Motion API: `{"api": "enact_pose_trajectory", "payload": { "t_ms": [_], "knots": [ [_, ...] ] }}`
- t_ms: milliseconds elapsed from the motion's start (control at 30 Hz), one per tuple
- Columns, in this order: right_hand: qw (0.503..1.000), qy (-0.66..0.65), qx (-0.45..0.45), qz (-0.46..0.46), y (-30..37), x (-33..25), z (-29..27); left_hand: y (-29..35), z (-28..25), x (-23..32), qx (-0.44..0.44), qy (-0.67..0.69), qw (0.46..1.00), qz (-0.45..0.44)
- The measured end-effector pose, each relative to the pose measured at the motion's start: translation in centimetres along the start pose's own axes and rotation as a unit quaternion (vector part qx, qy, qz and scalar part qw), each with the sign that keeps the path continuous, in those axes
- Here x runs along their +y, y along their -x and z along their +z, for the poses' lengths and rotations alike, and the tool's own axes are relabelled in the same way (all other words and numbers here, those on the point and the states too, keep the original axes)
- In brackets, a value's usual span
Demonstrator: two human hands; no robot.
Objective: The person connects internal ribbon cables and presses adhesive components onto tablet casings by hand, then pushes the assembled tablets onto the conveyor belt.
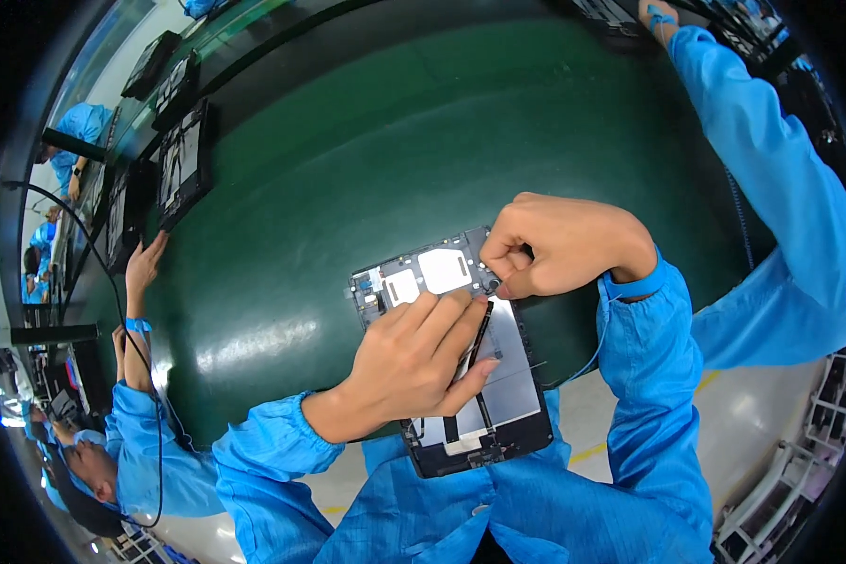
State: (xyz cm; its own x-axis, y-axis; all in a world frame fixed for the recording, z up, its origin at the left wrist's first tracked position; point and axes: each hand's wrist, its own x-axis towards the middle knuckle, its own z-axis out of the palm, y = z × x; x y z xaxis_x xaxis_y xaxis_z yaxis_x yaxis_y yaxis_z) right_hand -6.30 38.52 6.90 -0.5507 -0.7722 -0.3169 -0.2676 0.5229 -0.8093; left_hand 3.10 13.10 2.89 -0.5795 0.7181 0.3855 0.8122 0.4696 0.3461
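An opened tablet (519,376) lies tilted at the near edge of the green bench, its inside facing up. Bright white plates and a blue-tinged board show at its far end, and a black flex cable (482,406) runs down its middle. Across its left side rests my left hand (414,352), fingers stretched toward the device's middle and thumb apart; it covers part of the inside. My right hand (569,246) is at the tablet's right edge, thumb and fingertips pinched together by the flex cable's upper end. Whatever lies in that pinch is too small to make out.
A green bench top (348,169) spreads ahead. At the left, a co-worker's hand (144,263) touches one of several opened tablets (184,160) near the bench's far-left side. Another person's blue sleeve (752,141) reaches in from the right. A black cable (94,254) arches at left.
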Motion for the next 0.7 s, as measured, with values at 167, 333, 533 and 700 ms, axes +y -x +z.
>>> {"api": "enact_pose_trajectory", "payload": {
  "t_ms": [167, 333, 533, 700],
  "knots": [
    [1.0, 0.004, 0.0, -0.018, -0.4, 0.3, 0.0, -0.1, -0.1, 0.2, -0.021, -0.007, 1.0, 0.007],
    [0.999, -0.039, 0.027, -0.005, -0.5, 0.6, 0.3, -0.1, -0.4, 0.2, -0.023, -0.045, 0.998, 0.037],
    [0.992, -0.075, 0.09, -0.038, -1.2, 0.9, 0.6, 0.0, -0.5, 0.0, -0.027, -0.039, 0.998, 0.034],
    [0.979, -0.074, 0.151, -0.112, -2.1, 2.7, 2.2, 0.4, -0.3, 0.0, -0.028, -0.064, 0.997, 0.016]
  ]
}}
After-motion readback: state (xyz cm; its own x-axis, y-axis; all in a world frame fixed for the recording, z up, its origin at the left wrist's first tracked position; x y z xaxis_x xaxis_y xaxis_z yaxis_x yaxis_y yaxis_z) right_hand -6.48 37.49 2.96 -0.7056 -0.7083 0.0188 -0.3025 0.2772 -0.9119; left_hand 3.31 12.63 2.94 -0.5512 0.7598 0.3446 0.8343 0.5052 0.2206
